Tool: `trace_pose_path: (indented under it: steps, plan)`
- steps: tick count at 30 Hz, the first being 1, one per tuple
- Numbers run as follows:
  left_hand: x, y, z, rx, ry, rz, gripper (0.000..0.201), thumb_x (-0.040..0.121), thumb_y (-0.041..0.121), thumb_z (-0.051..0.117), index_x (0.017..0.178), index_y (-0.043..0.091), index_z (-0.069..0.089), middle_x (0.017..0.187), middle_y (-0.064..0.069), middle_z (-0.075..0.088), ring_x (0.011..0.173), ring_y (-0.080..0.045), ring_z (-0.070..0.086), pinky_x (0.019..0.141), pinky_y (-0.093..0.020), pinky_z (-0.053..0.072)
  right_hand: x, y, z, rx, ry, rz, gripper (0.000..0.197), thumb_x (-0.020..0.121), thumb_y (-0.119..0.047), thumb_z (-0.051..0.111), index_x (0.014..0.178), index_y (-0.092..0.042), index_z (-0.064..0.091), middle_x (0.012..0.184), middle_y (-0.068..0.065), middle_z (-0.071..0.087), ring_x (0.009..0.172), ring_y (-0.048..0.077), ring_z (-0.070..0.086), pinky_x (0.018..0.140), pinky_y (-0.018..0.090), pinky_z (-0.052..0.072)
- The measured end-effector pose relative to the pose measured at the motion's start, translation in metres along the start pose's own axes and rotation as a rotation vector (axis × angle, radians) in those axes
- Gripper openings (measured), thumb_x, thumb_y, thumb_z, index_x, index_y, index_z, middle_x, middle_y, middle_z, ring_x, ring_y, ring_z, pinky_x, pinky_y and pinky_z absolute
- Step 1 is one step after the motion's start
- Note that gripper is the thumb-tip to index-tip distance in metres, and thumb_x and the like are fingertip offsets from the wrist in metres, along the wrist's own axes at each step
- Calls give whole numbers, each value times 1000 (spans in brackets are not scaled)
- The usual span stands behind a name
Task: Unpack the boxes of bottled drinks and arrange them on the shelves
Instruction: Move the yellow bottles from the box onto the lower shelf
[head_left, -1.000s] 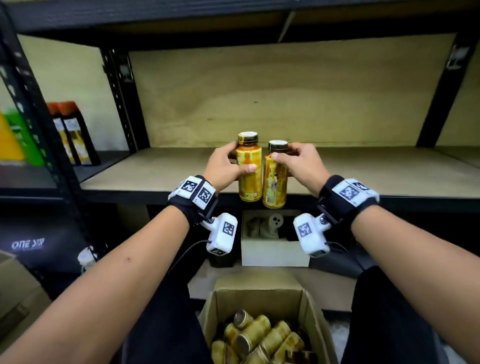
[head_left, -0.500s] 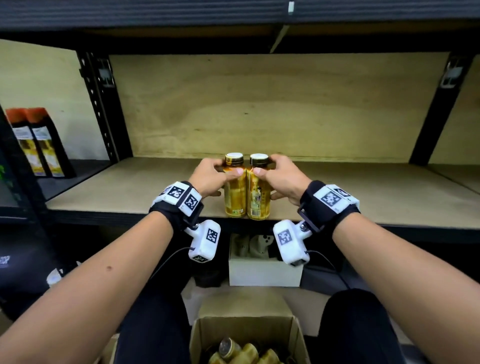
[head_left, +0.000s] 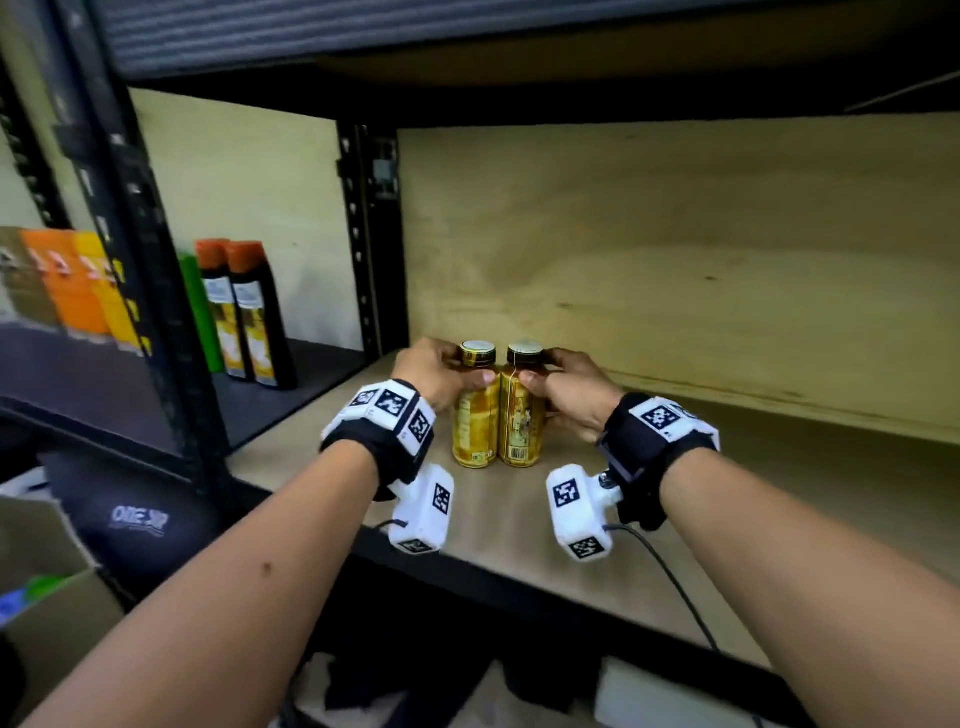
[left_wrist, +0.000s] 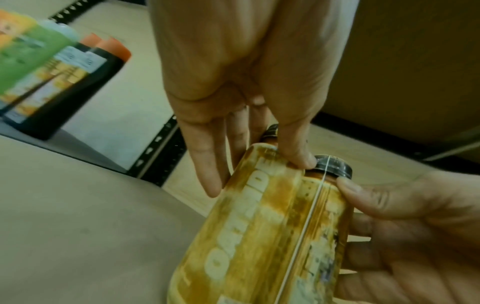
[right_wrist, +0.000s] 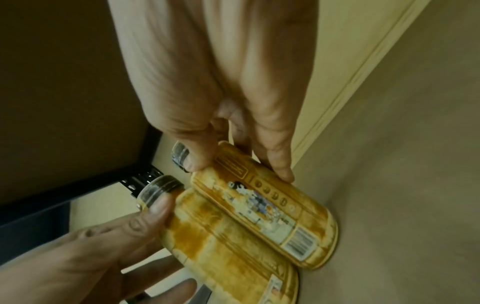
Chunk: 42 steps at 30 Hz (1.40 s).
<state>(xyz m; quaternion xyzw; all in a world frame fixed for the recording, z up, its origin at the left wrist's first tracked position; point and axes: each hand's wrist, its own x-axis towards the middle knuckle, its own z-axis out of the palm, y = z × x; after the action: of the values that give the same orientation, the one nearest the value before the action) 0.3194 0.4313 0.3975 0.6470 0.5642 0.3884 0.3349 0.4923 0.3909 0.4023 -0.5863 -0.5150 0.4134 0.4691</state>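
Where the wooden shelf board (head_left: 779, 483) meets its left upright post (head_left: 371, 244), two small bottles stand upright side by side, touching. Each has a golden-yellow label wrapped round its whole body and a dark screw cap with a pale top. The left bottle (head_left: 474, 415) carries large pale lettering, seen in the left wrist view; the right bottle (head_left: 519, 415) shows a small picture and a barcode near its base.

The left hand (head_left: 441, 371) wraps round the shoulder of the left bottle, thumb in front and fingers behind. The right hand (head_left: 574, 387) grips the right bottle the same way, its thumb just below the cap. The two thumbs nearly meet between the necks.

Both bottles sit near the left end of the shelf, between its front edge and the plywood back panel (head_left: 675, 260). Bare board runs well to the right and behind them. Past the post, on a darker shelf, stand two dark cartons with orange tops (head_left: 249, 312).
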Motion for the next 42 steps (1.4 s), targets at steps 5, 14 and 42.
trace_pose_path:
  steps: [5,14,42]
  plan:
    - [81,-40,-32,-27,164,-34,77,48,60,81,114,22,67,100,-2,73,84,-22,71,75,-42,60,97,-7,65,-77,34,-70,37,86,-17,71,122,-17,62,117,7,68,103,26,66,93,47,54]
    - [205,-74,-53,-25,351,-33,43,70,45,81,107,25,72,93,-1,74,81,-21,70,76,-37,60,221,-12,125,-73,74,-131,35,84,-23,72,119,-22,68,106,2,72,98,24,66,91,45,55]
    - [35,3,-39,309,52,67,42,77,33,73,114,14,65,110,-8,68,105,-28,63,79,-26,47,17,-9,-7,-764,-192,-102,61,81,-58,68,123,-17,53,121,-1,59,108,18,58,90,29,47]
